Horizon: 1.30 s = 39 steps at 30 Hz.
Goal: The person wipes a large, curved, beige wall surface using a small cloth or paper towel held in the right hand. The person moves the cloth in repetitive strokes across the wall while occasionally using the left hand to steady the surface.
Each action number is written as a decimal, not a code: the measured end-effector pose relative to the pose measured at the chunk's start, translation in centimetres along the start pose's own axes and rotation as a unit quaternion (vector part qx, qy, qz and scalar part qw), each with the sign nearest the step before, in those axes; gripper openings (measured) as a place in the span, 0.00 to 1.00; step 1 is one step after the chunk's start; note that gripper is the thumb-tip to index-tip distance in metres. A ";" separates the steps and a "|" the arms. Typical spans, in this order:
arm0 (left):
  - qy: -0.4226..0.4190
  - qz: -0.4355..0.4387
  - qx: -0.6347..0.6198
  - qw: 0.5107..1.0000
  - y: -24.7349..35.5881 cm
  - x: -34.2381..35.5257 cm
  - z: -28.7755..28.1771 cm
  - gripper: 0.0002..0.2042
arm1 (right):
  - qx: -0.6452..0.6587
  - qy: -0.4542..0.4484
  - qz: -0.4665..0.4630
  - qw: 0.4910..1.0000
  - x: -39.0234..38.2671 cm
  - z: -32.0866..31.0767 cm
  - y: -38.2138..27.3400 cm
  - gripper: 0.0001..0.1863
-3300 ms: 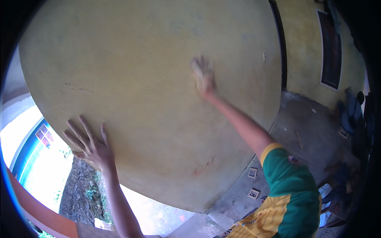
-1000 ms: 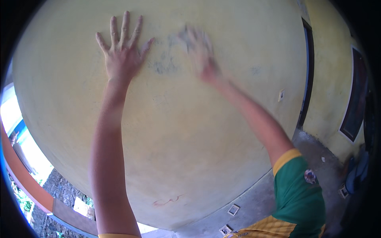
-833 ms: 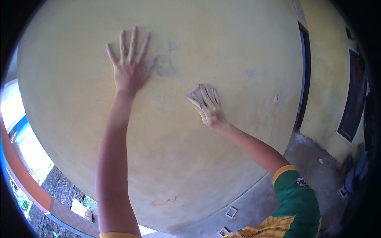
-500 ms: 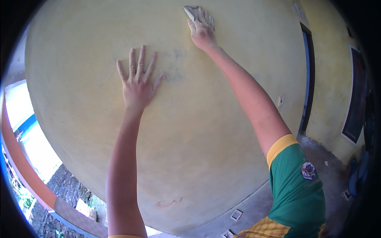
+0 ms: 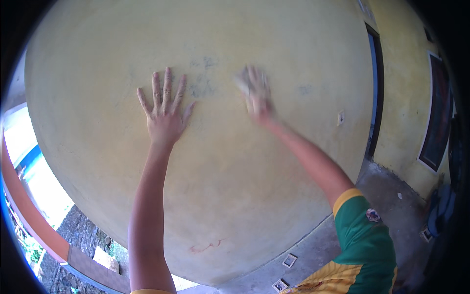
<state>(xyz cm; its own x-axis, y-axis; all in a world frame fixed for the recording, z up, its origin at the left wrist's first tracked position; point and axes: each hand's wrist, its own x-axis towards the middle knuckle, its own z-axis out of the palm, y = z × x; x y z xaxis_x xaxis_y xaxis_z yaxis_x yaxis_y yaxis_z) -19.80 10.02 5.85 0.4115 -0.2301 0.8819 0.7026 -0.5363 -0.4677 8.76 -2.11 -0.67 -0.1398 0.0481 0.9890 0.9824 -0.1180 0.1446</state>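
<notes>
A yellowish plastered wall [image 5: 93, 137] with grey smudges fills most of the view. My left hand [image 5: 165, 117] rests open against it, fingers spread, just left of the smudges. To the right of them my right hand [image 5: 257, 98] is motion-blurred on the wall, over a folded grey sheet [image 5: 242, 83] that is partly hidden under its fingers.
A doorway [image 5: 373, 93] and a dark-framed window [image 5: 434, 115] stand at the right, with a socket [image 5: 340, 118] on the wall. Small square frames [image 5: 290, 260] lie on the grey floor [image 5: 387, 215]. An orange ledge [image 5: 46, 228] curves along the lower left.
My right hand has swept up and down with the sheet and is now lower than half a second ago. My left hand has moved up from the lower left, then slightly down.
</notes>
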 end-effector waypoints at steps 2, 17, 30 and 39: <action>-0.001 -0.004 -0.020 1.000 1.1 0.9 -0.1 0.36 | -0.001 0.090 -0.023 0.996 10.1 -1.1 4.1 0.26; -0.027 0.002 -0.012 1.000 0.3 0.5 -0.3 0.37 | 0.027 -0.028 -0.066 0.997 0.3 -1.8 3.1 0.29; -0.010 -0.007 -0.033 0.999 0.3 0.2 -0.3 0.36 | 0.168 -0.016 -0.147 0.975 6.6 2.4 -3.9 0.30; -0.017 0.004 -0.035 0.999 1.0 1.1 -0.9 0.35 | 0.058 0.038 -0.062 0.996 19.4 -1.6 3.3 0.25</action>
<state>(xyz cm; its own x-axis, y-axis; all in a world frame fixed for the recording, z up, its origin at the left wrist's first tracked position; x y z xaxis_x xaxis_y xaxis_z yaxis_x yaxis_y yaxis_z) -19.19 8.47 6.43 0.4375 -0.2083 0.8748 0.6566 -0.5907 -0.4690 9.13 -3.17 19.09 -0.2657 -0.0196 0.9639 0.9641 -0.0012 0.2657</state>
